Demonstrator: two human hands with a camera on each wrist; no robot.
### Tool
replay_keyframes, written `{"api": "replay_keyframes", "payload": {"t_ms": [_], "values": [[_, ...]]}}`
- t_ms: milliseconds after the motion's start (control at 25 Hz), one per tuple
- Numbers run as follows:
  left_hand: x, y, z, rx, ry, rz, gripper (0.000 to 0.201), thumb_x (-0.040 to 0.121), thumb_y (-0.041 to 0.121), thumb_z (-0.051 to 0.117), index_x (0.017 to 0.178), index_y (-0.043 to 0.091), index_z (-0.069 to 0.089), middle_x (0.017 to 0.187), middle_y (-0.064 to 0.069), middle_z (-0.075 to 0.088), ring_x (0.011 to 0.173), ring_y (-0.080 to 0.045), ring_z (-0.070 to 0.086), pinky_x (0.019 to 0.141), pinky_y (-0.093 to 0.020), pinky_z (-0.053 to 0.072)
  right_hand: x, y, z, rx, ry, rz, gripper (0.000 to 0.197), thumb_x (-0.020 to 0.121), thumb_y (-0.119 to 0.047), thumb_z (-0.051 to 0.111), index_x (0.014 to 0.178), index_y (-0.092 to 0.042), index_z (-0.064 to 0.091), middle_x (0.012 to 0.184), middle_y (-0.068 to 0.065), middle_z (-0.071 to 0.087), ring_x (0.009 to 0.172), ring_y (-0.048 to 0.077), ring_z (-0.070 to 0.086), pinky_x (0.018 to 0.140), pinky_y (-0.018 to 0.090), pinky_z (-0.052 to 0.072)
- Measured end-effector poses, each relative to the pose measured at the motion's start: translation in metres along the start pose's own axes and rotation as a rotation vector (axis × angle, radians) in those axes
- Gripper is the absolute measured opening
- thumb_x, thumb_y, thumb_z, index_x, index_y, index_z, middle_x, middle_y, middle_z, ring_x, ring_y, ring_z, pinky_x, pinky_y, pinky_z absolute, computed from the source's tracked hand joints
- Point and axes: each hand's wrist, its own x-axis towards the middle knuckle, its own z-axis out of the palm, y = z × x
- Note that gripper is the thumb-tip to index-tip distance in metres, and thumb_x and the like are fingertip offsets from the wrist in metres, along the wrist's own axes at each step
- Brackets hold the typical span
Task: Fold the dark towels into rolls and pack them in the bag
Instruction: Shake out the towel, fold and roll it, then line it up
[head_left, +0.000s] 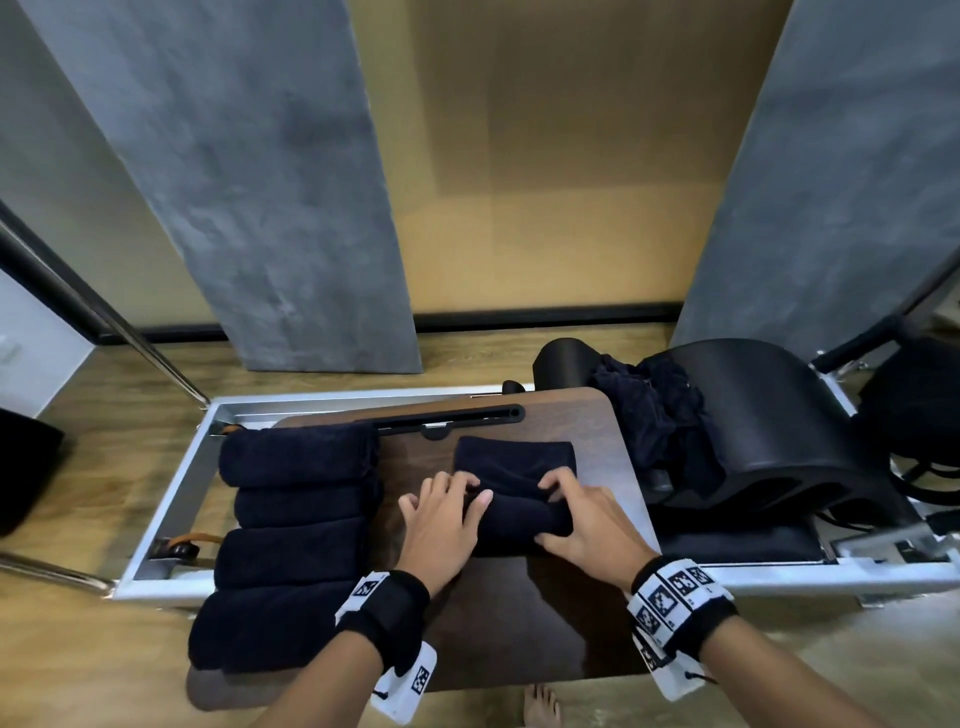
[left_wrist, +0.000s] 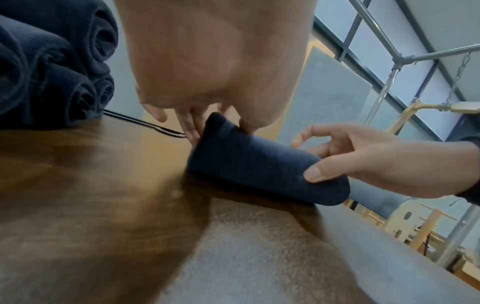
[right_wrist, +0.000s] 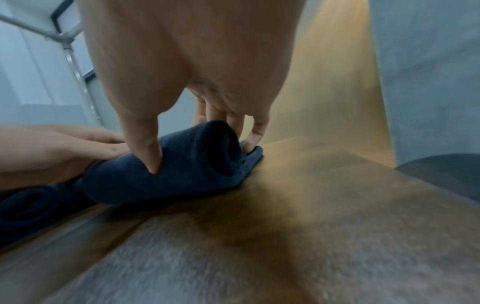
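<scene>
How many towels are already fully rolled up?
4, lying side by side along the left edge of the wooden board. More may be hidden.

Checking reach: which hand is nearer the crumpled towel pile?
Right. The right hand grips the roll's end nearest the crumpled towel pile; the left hand is farther.

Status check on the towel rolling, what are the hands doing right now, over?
Both hands, left and right, gripping half-rolled towel on tray table. Four finished rolls on the left. Nothing blocking.
</scene>
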Motion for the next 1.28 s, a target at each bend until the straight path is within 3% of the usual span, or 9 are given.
{"api": "replay_keyframes", "payload": {"t_ms": [120,240,520,720,800,880,960,1120,1280], "values": [[-0.002,0.003,-0.004,-0.182,0.045,-0.032,0.035,0.105,0.053,0.046,0.138,0.042,0.044,0.134,0.021,0.045,0.128,-0.002,0.039,0.109,-0.039,0.023,0.012,0.007,-0.01,0.167,0.025,0.083,0.033,0.08,-0.056,0.072,0.1,-0.037,0.054,0.09,-0.009,0.07,0.085,0.008,0.065,0.079,0.039,0.055],[0.001,0.006,-0.003,-0.317,0.002,-0.127,0.051,0.104,0.042,0.056,0.151,0.045,0.037,0.146,0.022,0.043,0.138,-0.003,0.033,0.116,-0.042,0.02,0.025,0.01,-0.013,0.307,0.094,0.147,0.018,0.088,-0.048,0.073,0.091,-0.031,0.067,0.089,-0.012,0.071,0.088,0.004,0.065,0.084,0.042,0.056],[0.044,0.011,0.005,-0.354,0.007,-0.313,0.051,0.102,0.065,0.047,0.144,0.036,0.053,0.139,0.008,0.056,0.136,-0.019,0.049,0.119,-0.051,0.028,0.031,0.028,-0.018,0.589,0.195,0.235,0.058,0.086,-0.047,0.082,0.137,-0.036,0.057,0.129,-0.019,0.053,0.119,-0.003,0.055,0.098,0.019,0.048],[0.075,0.017,0.01,-0.617,0.079,-0.509,0.081,0.083,0.081,0.06,0.136,0.021,0.06,0.134,-0.005,0.063,0.123,-0.024,0.061,0.11,-0.048,0.049,0.049,0.036,-0.02,0.71,0.283,0.441,0.057,0.089,-0.047,0.078,0.137,-0.019,0.063,0.125,-0.006,0.07,0.116,0.009,0.064,0.098,0.029,0.055],[0.082,0.02,0.013,-0.592,0.076,-0.543,0.082,0.087,0.08,0.059,0.137,0.015,0.063,0.137,-0.008,0.059,0.126,-0.026,0.059,0.111,-0.048,0.048,0.058,0.032,-0.019,0.622,0.285,0.509,0.046,0.088,-0.058,0.073,0.117,-0.023,0.071,0.105,-0.009,0.075,0.1,0.011,0.07,0.086,0.03,0.059],[0.087,0.022,0.016,-0.597,0.086,-0.586,0.081,0.089,0.078,0.059,0.134,0.011,0.063,0.137,-0.009,0.059,0.129,-0.028,0.057,0.113,-0.049,0.046,0.061,0.025,-0.02,0.59,0.276,0.571,0.042,0.086,-0.064,0.069,0.101,-0.024,0.07,0.091,-0.011,0.073,0.084,0.008,0.069,0.058,0.014,0.053],[0.09,0.023,0.017,-0.618,0.099,-0.634,0.073,0.091,0.072,0.062,0.129,0.01,0.059,0.135,-0.01,0.059,0.13,-0.029,0.055,0.113,-0.049,0.045,0.061,0.019,-0.021,0.62,0.266,0.641,0.04,0.087,-0.06,0.07,0.104,-0.024,0.065,0.095,-0.007,0.07,0.081,0.007,0.065,0.043,0.007,0.042],[0.083,0.029,0.016,-0.796,0.102,-0.704,0.049,0.089,0.067,0.068,0.106,0.024,0.052,0.12,-0.005,0.065,0.109,-0.02,0.063,0.101,-0.044,0.053,0.054,0.006,-0.011,0.761,0.308,0.681,0.039,0.092,-0.049,0.068,0.118,-0.022,0.058,0.112,-0.002,0.065,0.1,0.017,0.064,0.072,0.029,0.054],[0.066,0.039,0.011,-0.989,0.16,-0.637,0.043,0.089,0.06,0.072,0.111,0.028,0.052,0.119,-0.002,0.067,0.11,-0.017,0.066,0.102,-0.042,0.055,0.044,-0.007,-0.007,1.009,0.375,0.659,0.031,0.097,-0.036,0.06,0.126,-0.027,0.054,0.126,0.001,0.064,0.109,0.017,0.065,0.091,0.044,0.058]]}}
